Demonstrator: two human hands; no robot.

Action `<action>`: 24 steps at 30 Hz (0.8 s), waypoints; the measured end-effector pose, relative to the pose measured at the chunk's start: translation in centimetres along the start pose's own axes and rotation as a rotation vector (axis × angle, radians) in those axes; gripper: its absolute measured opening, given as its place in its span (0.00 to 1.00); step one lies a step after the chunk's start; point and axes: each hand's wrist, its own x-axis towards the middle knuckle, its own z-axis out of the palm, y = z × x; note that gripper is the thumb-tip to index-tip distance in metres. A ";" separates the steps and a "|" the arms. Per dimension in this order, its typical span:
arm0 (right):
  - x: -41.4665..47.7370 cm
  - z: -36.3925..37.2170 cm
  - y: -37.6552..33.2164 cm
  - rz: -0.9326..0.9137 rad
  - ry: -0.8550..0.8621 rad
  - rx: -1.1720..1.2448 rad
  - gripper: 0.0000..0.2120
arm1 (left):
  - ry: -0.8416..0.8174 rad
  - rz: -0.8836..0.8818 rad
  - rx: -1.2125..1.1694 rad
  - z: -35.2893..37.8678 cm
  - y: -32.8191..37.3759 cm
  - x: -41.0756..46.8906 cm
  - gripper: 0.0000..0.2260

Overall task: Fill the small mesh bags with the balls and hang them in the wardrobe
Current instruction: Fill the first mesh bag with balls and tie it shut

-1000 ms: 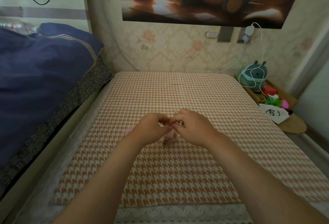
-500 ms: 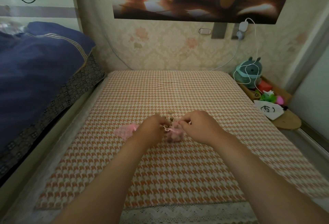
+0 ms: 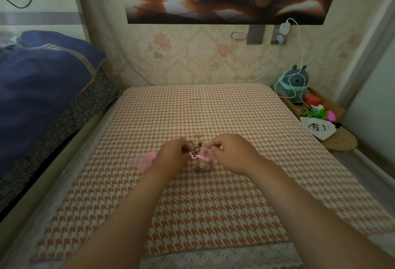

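A small pink mesh bag [image 3: 204, 164] holding several tan balls sits in the middle of the houndstooth cloth [image 3: 192, 204]. My left hand [image 3: 173, 155] pinches the bag's pink drawstring on its left side. My right hand [image 3: 232, 153] pinches the bag's top edge on the right. Loose tan balls [image 3: 195, 145] lie in a small heap just behind the bag, between my hands. A second, flat pink mesh bag [image 3: 142, 159] lies to the left, partly hidden by my left wrist.
A dark blue quilt [image 3: 42, 89] rises along the left. At the right edge a wooden shelf [image 3: 339, 142] carries a grey-green plush toy [image 3: 295, 84], a white pouch [image 3: 318, 128] and bright small items. The wallpapered wall stands behind.
My hands have drawn apart and lowered toward the cloth, uncovering the filled bag, the loose balls and the flat bag. The view shifted slightly.
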 end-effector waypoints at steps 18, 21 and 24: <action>-0.4 -0.3 -0.2 0.057 -0.022 0.029 0.14 | -0.047 0.065 0.015 -2.1 6.1 -2.2 0.09; -0.4 -0.2 -0.3 0.046 -0.023 0.018 0.14 | -0.085 0.040 0.038 -2.3 6.1 -2.1 0.12; -0.4 -0.3 -0.7 0.038 -0.022 0.056 0.14 | -0.074 0.029 0.031 -2.6 6.1 -1.9 0.12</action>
